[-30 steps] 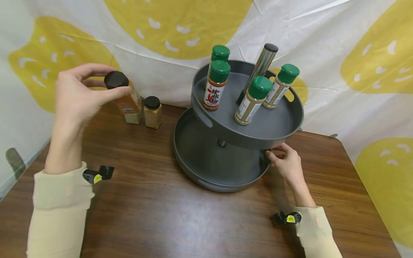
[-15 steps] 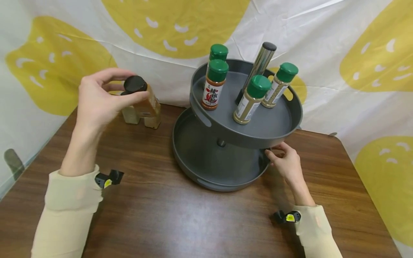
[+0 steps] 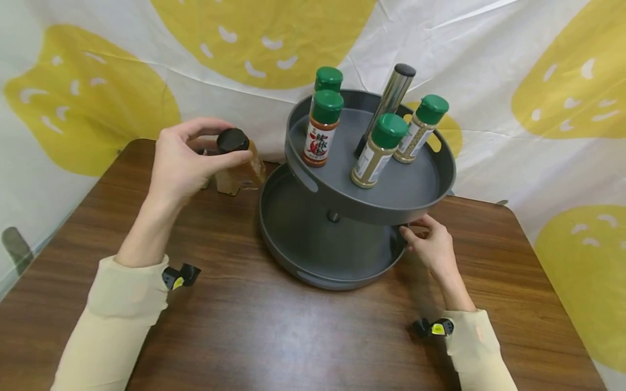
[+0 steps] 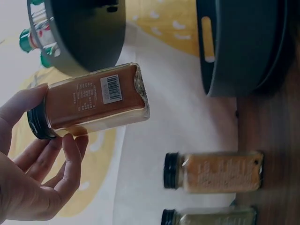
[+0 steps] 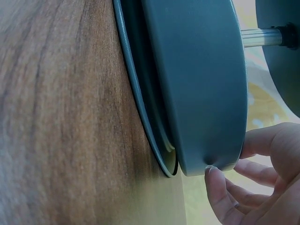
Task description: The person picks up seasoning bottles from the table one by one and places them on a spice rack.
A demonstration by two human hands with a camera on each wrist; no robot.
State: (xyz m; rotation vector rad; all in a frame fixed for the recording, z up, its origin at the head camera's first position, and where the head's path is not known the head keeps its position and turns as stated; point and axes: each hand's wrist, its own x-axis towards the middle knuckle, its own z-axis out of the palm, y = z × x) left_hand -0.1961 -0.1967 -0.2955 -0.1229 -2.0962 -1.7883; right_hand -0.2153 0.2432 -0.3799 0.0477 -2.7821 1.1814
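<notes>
My left hand (image 3: pixel 181 157) holds a black-capped spice jar (image 3: pixel 253 168) by its cap, thumb on one side and fingers on the other. Brown-orange powder fills the jar (image 4: pixel 93 96), and a barcode label shows in the left wrist view. It hangs tilted above the table, left of a dark grey two-tier turntable rack. At the rack's right side my right hand (image 3: pixel 432 244) grips the rim of the lower tray (image 3: pixel 313 244). The right wrist view shows fingers (image 5: pixel 216 187) on both sides of that tray's wall. The lower tray bears nothing visible.
On the upper tray (image 3: pixel 337 190) stand several green-capped spice bottles (image 3: pixel 320 141) around a metal post (image 3: pixel 391 100). Two black-capped jars, one orange (image 4: pixel 222 172) and one greenish (image 4: pixel 215 217), stand on the wooden table (image 3: pixel 220 326). A white and yellow cloth (image 3: pixel 235 103) hangs behind.
My left hand has carried the spice jar rightward and slightly down, nearer the rack, passing in front of the two standing jars. The right hand stays at the lower tray's rim.
</notes>
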